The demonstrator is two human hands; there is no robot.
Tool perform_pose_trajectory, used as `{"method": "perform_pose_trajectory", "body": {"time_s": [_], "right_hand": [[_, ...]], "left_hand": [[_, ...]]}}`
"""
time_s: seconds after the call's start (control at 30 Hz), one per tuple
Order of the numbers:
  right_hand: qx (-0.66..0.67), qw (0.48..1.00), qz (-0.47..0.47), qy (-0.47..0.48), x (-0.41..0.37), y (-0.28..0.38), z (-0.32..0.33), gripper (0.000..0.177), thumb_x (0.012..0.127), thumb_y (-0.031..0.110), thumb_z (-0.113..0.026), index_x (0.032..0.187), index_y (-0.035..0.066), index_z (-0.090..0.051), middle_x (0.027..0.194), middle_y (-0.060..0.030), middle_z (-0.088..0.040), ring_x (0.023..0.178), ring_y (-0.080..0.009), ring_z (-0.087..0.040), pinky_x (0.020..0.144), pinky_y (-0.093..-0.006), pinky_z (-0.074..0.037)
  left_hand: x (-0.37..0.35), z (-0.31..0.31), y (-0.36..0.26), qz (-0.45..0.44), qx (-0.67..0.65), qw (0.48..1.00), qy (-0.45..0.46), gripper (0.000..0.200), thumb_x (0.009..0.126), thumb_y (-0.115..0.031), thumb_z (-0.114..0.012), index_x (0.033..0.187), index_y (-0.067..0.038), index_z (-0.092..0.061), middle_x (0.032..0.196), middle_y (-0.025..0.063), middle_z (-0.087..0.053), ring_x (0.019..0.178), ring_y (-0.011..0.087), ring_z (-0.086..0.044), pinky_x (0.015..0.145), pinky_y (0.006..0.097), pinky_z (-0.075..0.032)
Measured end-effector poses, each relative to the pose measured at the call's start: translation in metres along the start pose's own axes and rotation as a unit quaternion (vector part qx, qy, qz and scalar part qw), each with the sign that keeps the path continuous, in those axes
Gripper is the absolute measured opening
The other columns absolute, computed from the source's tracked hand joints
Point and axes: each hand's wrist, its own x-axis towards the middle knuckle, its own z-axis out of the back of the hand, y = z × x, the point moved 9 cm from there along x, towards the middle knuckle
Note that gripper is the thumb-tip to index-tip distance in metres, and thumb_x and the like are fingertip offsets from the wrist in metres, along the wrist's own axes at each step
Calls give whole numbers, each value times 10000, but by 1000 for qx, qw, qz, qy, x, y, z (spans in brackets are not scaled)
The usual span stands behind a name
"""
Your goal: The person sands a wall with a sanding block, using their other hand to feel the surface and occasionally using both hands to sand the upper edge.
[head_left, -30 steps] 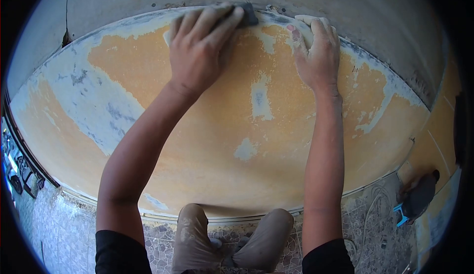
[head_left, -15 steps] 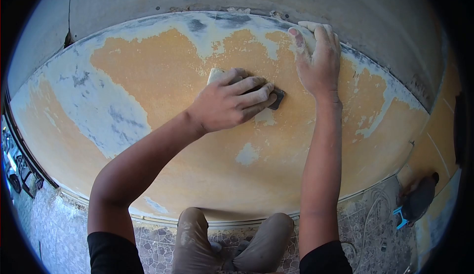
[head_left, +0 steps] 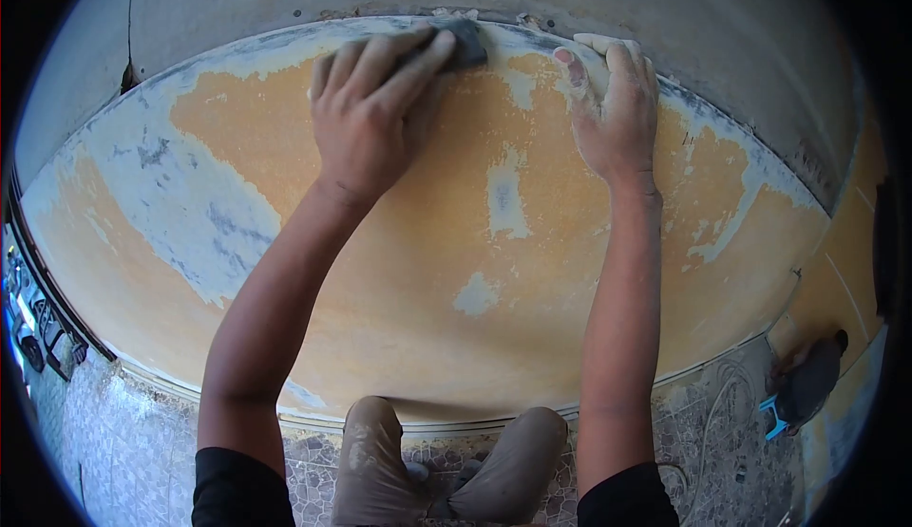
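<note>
panel before knees, block at far edge, stool right

No readable text, label, brand, number or sign; small dark mark on the patchy orange-and-white panel, upper right part, looks like short upright strokes side by side, too small to tell if digits, letters or just scratches

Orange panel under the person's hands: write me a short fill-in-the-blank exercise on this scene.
The dark block on the orange panel is held in the ____ hand.
The sleeves are coloured ____.
The stool beside the other person is coloured ____.

Missing words: left; black; blue.
</note>
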Motion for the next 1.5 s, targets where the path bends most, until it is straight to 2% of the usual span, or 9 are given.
{"method": "perform_pose_trajectory", "body": {"time_s": [0.07,0.2,0.4,0.6,0.8,0.93,1.13,1.27,1.5], "right_hand": [[-15,999,18,-21,0,2,1,468,987,519,-651,1141,78,-676,1103,-117,-642,1073,-339,-574,990,-465,-433],[-6,999,20,-24,0,2,0,466,985,521,-655,1134,80,-676,1088,-109,-642,1059,-334,-576,984,-462,-434],[-10,999,23,-31,0,2,1,452,981,512,-664,1132,87,-676,1083,-106,-645,1051,-334,-579,975,-462,-437],[-13,999,19,-26,0,1,0,455,982,513,-664,1134,84,-673,1078,-106,-645,1054,-333,-577,978,-461,-436],[-5,999,27,-32,-1,0,0,447,981,504,-667,1126,81,-674,1075,-104,-644,1051,-335,-577,970,-465,-433],[-5,999,28,-45,-2,2,-2,437,982,497,-668,1117,82,-677,1071,-105,-643,1046,-340,-575,967,-465,-433],[0,999,21,-36,-2,1,1,436,983,497,-665,1118,82,-679,1082,-107,-646,1055,-341,-575,974,-463,-432],[-3,999,21,-31,-1,1,-1,449,990,505,-653,1124,77,-678,1087,-106,-646,1063,-334,-575,981,-463,-431],[2,1000,15,-16,-1,1,1,442,997,491,-652,1136,72,-673,1102,-111,-639,1081,-330,-570,1002,-461,-423]], "left_hand": [[-8,0,-5,65,19,998,11,427,857,-217,-794,1282,-207,-748,1261,-19,-713,1080,154,-652,907,333,-468],[-55,-14,-82,-227,-56,963,132,433,821,-202,-778,1253,-220,-757,1279,-31,-691,1170,157,-643,969,307,-462],[0,-3,-5,67,-55,996,-8,376,862,-166,-783,1236,-199,-770,1149,-23,-718,1001,179,-631,889,337,-455],[-41,-20,-75,-156,-89,977,119,424,851,-193,-784,1274,-202,-753,1293,-25,-699,1135,163,-641,922,337,-458],[0,-3,-13,64,-19,998,11,402,847,-197,-804,1246,-180,-767,1212,-12,-720,1066,168,-639,894,348,-457],[-35,-19,-77,-176,-81,972,134,406,844,-198,-792,1248,-212,-762,1291,-33,-696,1196,160,-621,942,355,-443],[-2,1,-10,95,4,995,0,394,842,-207,-793,1235,-193,-768,1208,-20,-714,1009,173,-640,863,360,-470],[-52,-20,-91,-192,-52,972,125,410,836,-209,-776,1246,-202,-761,1285,-27,-687,1118,158,-644,913,352,-459],[-4,2,-5,89,-24,996,4,413,855,-182,-796,1266,-197,-758,1146,-17,-709,979,194,-592,878,370,-450]]}}
